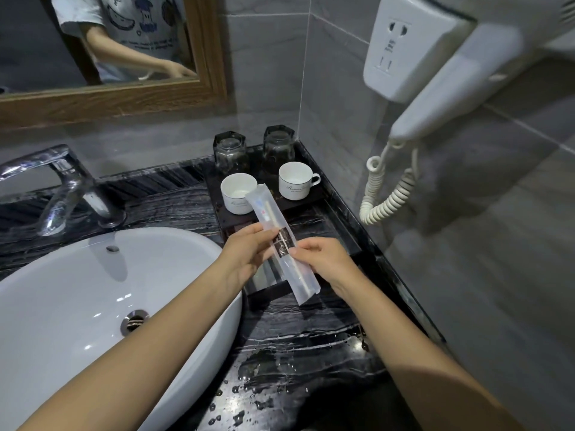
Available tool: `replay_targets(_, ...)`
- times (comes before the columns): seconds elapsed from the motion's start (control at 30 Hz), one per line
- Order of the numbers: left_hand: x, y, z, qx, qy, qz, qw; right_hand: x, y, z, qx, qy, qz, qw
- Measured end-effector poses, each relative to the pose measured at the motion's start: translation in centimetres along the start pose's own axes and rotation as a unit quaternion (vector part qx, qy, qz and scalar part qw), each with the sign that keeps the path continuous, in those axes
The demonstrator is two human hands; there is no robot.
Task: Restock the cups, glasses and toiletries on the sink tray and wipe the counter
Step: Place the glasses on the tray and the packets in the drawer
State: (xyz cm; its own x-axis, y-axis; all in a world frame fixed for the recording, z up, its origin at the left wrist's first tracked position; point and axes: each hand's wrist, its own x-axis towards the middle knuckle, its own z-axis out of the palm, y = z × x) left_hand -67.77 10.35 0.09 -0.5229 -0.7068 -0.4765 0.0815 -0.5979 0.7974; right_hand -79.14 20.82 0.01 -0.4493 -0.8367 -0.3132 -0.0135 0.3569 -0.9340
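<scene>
Both hands hold a long clear toothbrush packet [267, 206] with a dark label, tilted over the dark tray [339, 225]. My left hand [245, 250] pinches its left edge near the middle; my right hand [323, 259] pinches it just below the label. On the tray's raised back part stand two white cups, one [236, 194] behind the packet's top end and one [294, 181] with its handle to the right. Behind them two glasses [229, 152] [279, 146] sit upside down. The black marble counter [295, 343] carries water drops near the front.
A white basin [77, 300] fills the left, with a chrome tap [62, 188] behind it. A wall-mounted hair dryer [441, 88] with a coiled cord [385, 194] hangs at the right, over the tray's corner. A wood-framed mirror [124, 101] is above the counter.
</scene>
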Motion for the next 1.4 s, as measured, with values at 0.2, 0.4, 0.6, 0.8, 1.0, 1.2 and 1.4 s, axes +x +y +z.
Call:
replay_targets(0.2,1.3,0.4,-1.7,-0.037,0.061,0.023,0.997,0.0,0.3,-1.8,-0.016,0.038,0.023,0.999)
replay_targets(0.4,2.7,1.0,-5.3,0.343,0.191,0.238,0.889,1.5,0.6,-3.8,-0.043,0.070,0.083,0.993)
replay_targets(0.6,3.2,0.9,-5.9,0.470,0.175,0.279,0.819,5.2,0.9,-3.7,-0.087,0.089,0.145,0.982)
replay_targets(0.8,4.7,-0.2,-7.3,0.624,0.114,0.284,0.719,9.2,0.9,-2.5,-0.154,0.075,0.173,0.970)
replay_targets(1.0,5.2,-1.3,-7.8,0.692,0.082,0.308,0.648,10.9,1.8,-1.5,-0.207,0.074,0.166,0.961)
replay_targets(1.2,5.2,-1.9,-8.1,0.721,0.061,0.311,0.616,11.0,3.0,-1.4,-0.273,0.092,0.135,0.948)
replay_targets(1.4,5.0,-1.9,-8.2,0.711,0.054,0.320,0.623,10.9,3.5,-1.4,-0.294,0.095,0.107,0.945)
